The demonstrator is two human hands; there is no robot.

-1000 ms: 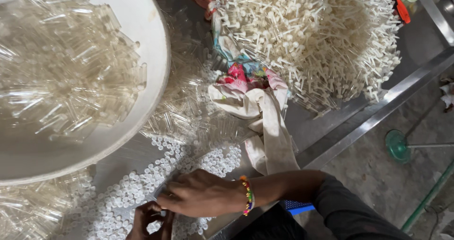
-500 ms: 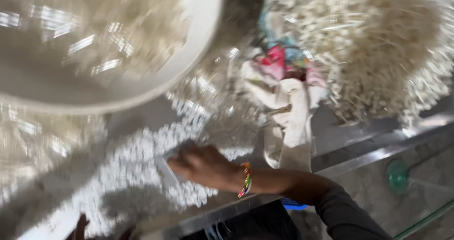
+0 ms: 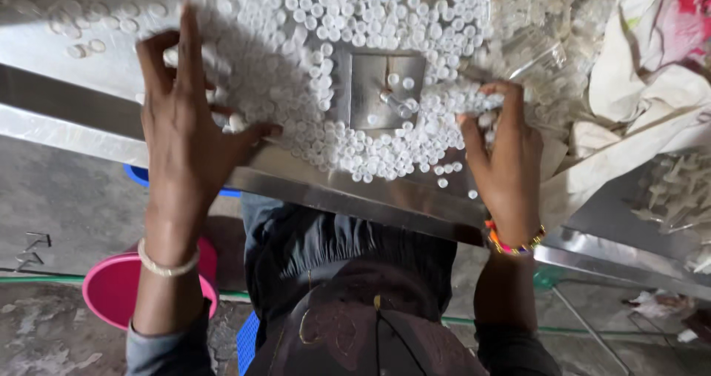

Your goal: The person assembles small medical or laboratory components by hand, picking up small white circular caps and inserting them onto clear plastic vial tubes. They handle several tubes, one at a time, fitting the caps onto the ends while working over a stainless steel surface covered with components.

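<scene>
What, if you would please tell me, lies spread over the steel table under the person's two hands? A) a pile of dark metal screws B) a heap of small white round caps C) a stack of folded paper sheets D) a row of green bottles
B: small white round caps cover the steel table, with the left hand resting spread on them and the right hand curled at their edge.

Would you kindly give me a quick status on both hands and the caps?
Left hand spread flat on white caps. Right hand fingering caps at the pile's edge. Crumpled cloth close on the right.
</scene>
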